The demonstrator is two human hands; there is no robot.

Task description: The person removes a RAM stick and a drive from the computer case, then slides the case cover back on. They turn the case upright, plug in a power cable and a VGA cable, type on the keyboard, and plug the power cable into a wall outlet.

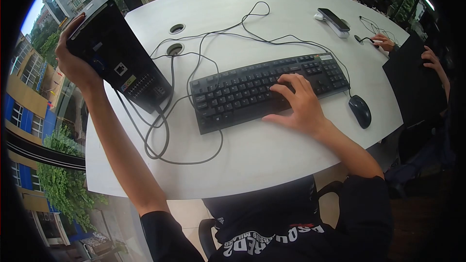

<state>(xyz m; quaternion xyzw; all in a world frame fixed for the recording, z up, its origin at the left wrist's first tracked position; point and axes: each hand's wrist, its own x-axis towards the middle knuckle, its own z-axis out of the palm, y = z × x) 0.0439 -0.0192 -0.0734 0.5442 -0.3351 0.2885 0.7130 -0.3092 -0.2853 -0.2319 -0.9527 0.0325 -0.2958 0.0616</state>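
Observation:
At the table's left side stands a small black desktop computer (131, 63), its back with ports turned toward me. My left hand (77, 65) grips its left side, fingers reaching up to the top edge. Cables run from the lower part of its back. Before me lies a black keyboard (238, 92), slightly angled. Over its front middle is my right hand (298, 104), thumb stretched out along the front edge and fingers curved above the keys, holding nothing. A black mouse (359, 111) rests just right of the keyboard.
Grey and black cables (167, 148) loop across the white table (252, 165). Two round cable holes (177, 29) sit behind the keyboard. A phone (334, 19) lies on a white object at the back right. Another person's hand (383, 42) touches a mouse beside a black laptop (412, 80).

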